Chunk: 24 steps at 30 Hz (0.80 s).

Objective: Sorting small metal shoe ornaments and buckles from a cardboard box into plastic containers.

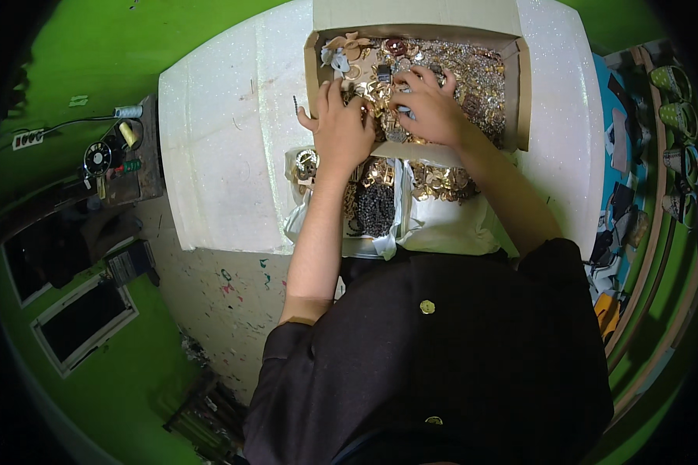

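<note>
White glittery counter. My left hand and right hand are in the brown cardboard box of mixed gold-and-silver trinkets, fingers curled; can't tell if gripping. Black beads sit grouped nearer me; box looks mostly unsorted.

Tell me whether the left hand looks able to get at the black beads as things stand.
Probably yes: the black beads lie uncovered beside the left forearm; the left hand need only draw back over the cardboard box's near wall.
</note>
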Tool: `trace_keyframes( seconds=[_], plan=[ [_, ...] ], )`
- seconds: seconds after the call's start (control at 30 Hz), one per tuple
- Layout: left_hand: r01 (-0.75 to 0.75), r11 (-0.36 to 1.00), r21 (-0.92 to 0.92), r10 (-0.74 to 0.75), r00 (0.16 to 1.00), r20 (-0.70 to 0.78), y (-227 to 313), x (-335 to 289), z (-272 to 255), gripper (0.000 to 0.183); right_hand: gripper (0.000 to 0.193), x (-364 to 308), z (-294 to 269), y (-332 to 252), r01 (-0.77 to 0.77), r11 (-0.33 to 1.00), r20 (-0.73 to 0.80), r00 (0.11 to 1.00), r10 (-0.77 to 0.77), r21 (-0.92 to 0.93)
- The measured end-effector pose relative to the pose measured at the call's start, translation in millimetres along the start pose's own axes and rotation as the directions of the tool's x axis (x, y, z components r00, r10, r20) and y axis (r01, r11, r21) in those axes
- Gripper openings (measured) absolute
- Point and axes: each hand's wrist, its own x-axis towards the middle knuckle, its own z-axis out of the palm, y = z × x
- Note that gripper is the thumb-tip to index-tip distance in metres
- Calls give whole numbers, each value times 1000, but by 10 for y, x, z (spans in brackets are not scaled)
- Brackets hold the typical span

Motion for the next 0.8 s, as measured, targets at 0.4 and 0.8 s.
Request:
trace_keyframes(
  seconds=[0.4,0.8],
  plan=[
    [-12,998,-62,6,996,-88,-38,-36,-29,15,26,90,117,17,-85,987,-113,988,100,134],
    [4,995,-95,-9,999,-45,-68,26,-13,16,33,8,-111,66,-222,920,0,972,234,323]
  ],
)
